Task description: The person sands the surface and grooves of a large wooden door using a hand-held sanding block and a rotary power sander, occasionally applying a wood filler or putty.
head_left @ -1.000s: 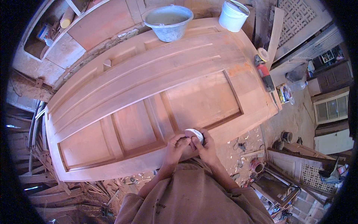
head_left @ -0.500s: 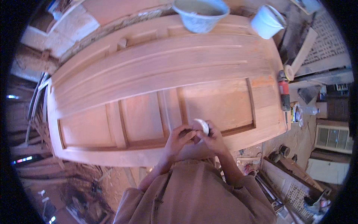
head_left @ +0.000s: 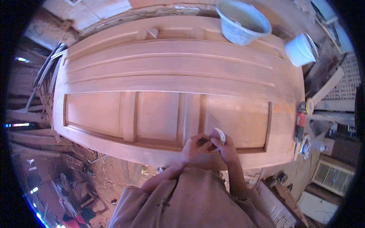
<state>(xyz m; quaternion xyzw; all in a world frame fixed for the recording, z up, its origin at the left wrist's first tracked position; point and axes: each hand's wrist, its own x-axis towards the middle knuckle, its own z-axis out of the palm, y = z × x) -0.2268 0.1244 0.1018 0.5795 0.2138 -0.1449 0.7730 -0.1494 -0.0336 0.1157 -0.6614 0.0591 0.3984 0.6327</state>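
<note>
- Nine o'clock from the hands: a dim heap of wood scraps (head_left: 28, 138), partly lost in the dark rim of the view.
- Spanning nine to two o'clock: a panelled wooden door (head_left: 167, 84) lying flat; the person's hands and shirt cover part of its near edge.
- Eleven o'clock: a small pale pointed piece (head_left: 153, 32) lies on the door's far side.
- Left hand (head_left: 193, 148): its forearm slants in from eight o'clock, fingers curled, thumb toward the pad. The fingertips are blurred, so I cannot tell whether they pinch its edge.
- Between the hands: a round pad (head_left: 218, 133), brown-faced with a white rim, tilted up above the door's near edge; fingers hide its lower part.
- Right hand (head_left: 227, 149): its forearm rises from five o'clock; the thumb presses the pad's face, and its fingers wrap behind, mostly hidden, pinching the pad.
- Half past twelve: a grey basin (head_left: 237, 33), its top cut off.
- Half past one: a white bucket (head_left: 299, 51), tilted.
- Half past two: a red-and-black grinder (head_left: 300, 121) by the door's end.
</note>
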